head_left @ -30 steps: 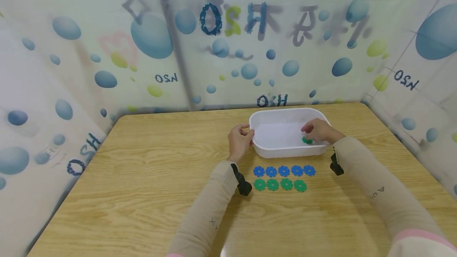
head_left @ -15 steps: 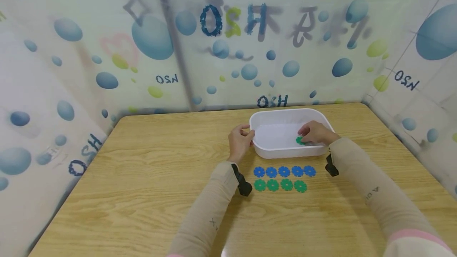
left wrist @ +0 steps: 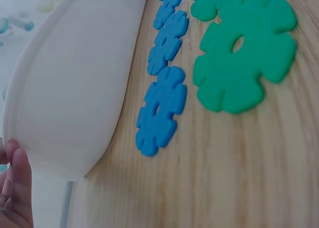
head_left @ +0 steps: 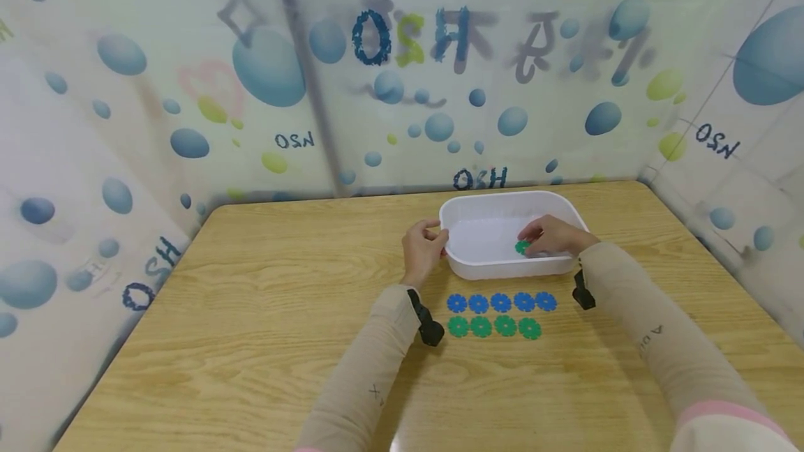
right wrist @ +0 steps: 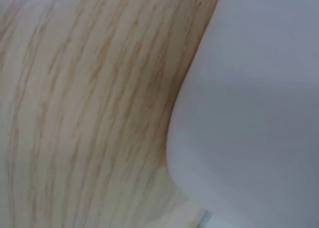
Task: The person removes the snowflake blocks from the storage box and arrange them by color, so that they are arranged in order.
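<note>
A white plastic basin [head_left: 496,269] stands toward the back of the wooden table. My left hand [head_left: 422,251] pinches its left rim; in the left wrist view the thumb and fingertips [left wrist: 21,168] grip that rim. Inside the basin, near its front wall, my right hand [head_left: 553,234] has curled fingers on a green flower-shaped plastic disc [head_left: 522,247]. The hand partly covers this disc. The right wrist view shows only the outer wall of the basin [right wrist: 249,118] and the tabletop, with the hand out of sight.
In front of the basin lies a row of several blue flower-shaped discs [head_left: 500,302]. A row of several green flower-shaped discs [head_left: 505,326] runs parallel, nearer the person. A patterned curtain [head_left: 389,124] hangs behind the wooden table [head_left: 251,312].
Inside the basin, my right hand has shifted left, and the green disc has moved left with it. My left hand stays on the rim; both rows of discs lie as before.
</note>
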Demonstrator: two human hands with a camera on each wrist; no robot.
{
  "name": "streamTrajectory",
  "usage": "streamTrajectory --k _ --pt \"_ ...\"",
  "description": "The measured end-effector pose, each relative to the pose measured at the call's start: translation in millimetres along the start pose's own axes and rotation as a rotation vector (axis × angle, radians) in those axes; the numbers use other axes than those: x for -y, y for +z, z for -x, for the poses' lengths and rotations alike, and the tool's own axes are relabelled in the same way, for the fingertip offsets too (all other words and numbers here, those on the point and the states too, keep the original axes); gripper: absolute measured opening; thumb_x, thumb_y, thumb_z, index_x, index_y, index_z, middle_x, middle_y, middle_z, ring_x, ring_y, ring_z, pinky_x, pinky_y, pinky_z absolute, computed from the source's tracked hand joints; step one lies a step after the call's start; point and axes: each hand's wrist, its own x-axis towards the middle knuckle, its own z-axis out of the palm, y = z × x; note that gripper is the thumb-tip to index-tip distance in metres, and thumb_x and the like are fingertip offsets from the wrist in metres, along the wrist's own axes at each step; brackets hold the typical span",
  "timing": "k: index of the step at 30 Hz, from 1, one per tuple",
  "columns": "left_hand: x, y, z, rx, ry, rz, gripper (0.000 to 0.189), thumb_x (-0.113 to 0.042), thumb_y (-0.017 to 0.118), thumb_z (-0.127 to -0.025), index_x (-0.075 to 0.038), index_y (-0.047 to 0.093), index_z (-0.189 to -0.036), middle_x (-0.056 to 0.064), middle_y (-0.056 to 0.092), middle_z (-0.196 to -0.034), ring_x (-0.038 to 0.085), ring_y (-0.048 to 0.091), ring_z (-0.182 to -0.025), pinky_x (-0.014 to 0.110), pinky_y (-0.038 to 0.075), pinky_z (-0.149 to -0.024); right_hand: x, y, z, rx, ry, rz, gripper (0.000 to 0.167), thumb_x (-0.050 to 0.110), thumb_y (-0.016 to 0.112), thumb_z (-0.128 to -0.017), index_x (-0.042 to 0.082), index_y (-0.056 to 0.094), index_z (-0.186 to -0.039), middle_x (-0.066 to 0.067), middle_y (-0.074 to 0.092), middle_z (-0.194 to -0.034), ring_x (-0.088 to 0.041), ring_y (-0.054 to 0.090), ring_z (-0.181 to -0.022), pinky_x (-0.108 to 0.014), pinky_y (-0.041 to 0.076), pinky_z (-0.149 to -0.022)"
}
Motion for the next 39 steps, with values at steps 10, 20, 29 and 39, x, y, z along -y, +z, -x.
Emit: streamTrajectory --k 10,20,29,39 --pt "0.6 0.5 0.0 -0.006 0.002 -0.021 0.028 -0.009 0.062 -0.081 0.001 0.06 -0.107 0.007 0.058 -0.066 0.011 0.055 -0.047 0.023 0.05 -0.045 0.3 3.4 -3.3 0.007 0.002 0.003 0.036 0.008 0.067 -0.077 -0.005 0.056 -0.109 -0.013 0.052 -0.094 -0.024 0.044 -0.085 -0.027 0.043 -0.071" --pt "1.5 0.5 -0.1 -0.001 -0.009 -0.002 0.028 -0.009 0.061 -0.081 0.0 0.06 -0.107 0.008 0.058 -0.068 0.014 0.057 -0.049 0.032 0.053 -0.051 1.4 4.1 -5.0 0.007 -0.013 0.045 0.031 0.007 0.066 -0.077 -0.006 0.055 -0.104 -0.011 0.052 -0.089 -0.023 0.044 -0.083 -0.029 0.041 -0.073" --pt "1.6 0.7 -0.5 -0.006 0.007 -0.015 0.028 -0.009 0.062 -0.081 0.001 0.06 -0.107 0.007 0.058 -0.066 0.012 0.056 -0.047 0.023 0.05 -0.044 4.4 3.0 -3.3 -0.022 -0.007 0.055 0.028 0.007 0.066 -0.077 -0.005 0.051 -0.099 -0.012 0.05 -0.089 -0.024 0.045 -0.083 -0.03 0.041 -0.072" --pt "0.7 0.1 -1.2 0.009 -0.017 -0.003 0.029 -0.01 0.061 -0.081 0.001 0.059 -0.109 0.008 0.057 -0.068 0.025 0.061 -0.057 0.03 0.053 -0.05 8.8 0.8 -2.0 -0.081 0.002 0.062 0.018 0.007 0.062 -0.081 -0.002 0.054 -0.094 -0.012 0.053 -0.087 -0.021 0.05 -0.075 -0.026 0.045 -0.066"
